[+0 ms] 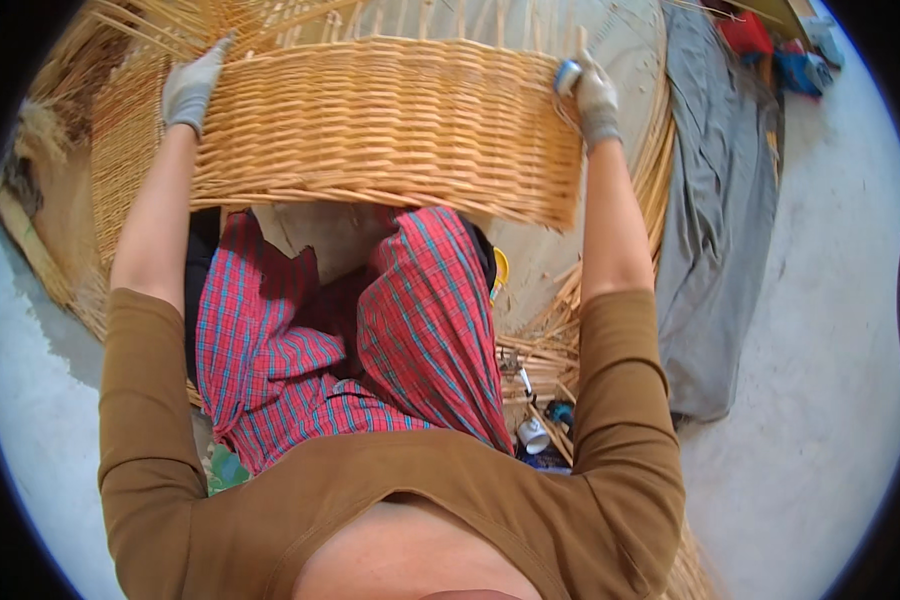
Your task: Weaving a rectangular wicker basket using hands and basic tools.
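A woven wicker panel [390,130] stretches between my two gloved hands, above my knees, with bare upright stakes rising from its far edge. My left hand [192,92] is closed at the panel's far left part, its fingers near the upper rim. At the right end, my right hand [597,95] is closed around a small round white-and-blue thing [567,77], which sits against the panel's upper right corner. Whether its fingers also grip the panel I cannot tell. Both gloves are pale with grey cuffs.
Loose canes [660,170] and a grey cloth [715,220] lie to the right. Beside my right thigh are a white cup [533,435], cane offcuts and a yellow thing [500,270]. Bundled fibres [50,130] fill the far left. Red and blue items [745,37] sit far right.
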Tool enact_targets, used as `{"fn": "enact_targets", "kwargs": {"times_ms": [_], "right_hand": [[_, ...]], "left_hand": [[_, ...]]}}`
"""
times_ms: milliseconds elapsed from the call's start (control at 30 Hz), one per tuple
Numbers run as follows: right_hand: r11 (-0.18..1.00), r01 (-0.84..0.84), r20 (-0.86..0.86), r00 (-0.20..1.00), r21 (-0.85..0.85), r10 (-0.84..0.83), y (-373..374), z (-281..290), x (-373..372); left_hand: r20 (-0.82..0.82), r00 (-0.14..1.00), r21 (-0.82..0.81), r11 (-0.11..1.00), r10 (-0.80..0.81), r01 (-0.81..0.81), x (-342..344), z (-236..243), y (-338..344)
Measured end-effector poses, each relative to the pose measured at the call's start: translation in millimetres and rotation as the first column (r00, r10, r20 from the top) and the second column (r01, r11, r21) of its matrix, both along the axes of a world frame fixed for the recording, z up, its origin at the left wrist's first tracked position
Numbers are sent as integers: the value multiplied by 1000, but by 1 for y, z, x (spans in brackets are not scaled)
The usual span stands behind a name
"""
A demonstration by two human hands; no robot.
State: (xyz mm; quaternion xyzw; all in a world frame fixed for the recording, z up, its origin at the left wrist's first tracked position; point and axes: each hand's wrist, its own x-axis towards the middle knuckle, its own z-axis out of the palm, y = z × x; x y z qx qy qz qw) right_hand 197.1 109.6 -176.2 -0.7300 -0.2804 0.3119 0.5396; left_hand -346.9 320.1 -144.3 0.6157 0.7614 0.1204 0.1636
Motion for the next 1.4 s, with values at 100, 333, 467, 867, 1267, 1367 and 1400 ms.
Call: {"fn": "enact_targets", "kwargs": {"times_ms": [100,333,467,867,1267,1367,1400], "right_hand": [[999,18,200,980,-49,-8,20,-7,1],[980,-155,-134,976,126,172,29,-12,-12],[973,-77,-83,992,216,97,25,-31,18],[927,-179,-298,912,329,282,13,-37,23],[901,-80,-420,865,427,276,-35,-10,-2],[910,-90,-413,870,404,269,-41,-3,-7],[908,-106,-432,853,405,293,-41,-1,-10]], "left_hand": [[-59,997,9,999,43,-43,-3,-1,20],[-191,979,-57,995,71,-83,-25,0,31],[-185,982,-118,992,26,-49,-3,-1,29],[-195,981,-135,990,23,-50,0,19,24],[949,-245,-256,938,197,-236,-33,-10,31],[834,545,-47,995,88,-90,-40,-22,15],[662,749,-14,1000,16,-10,-40,-29,14]]}}
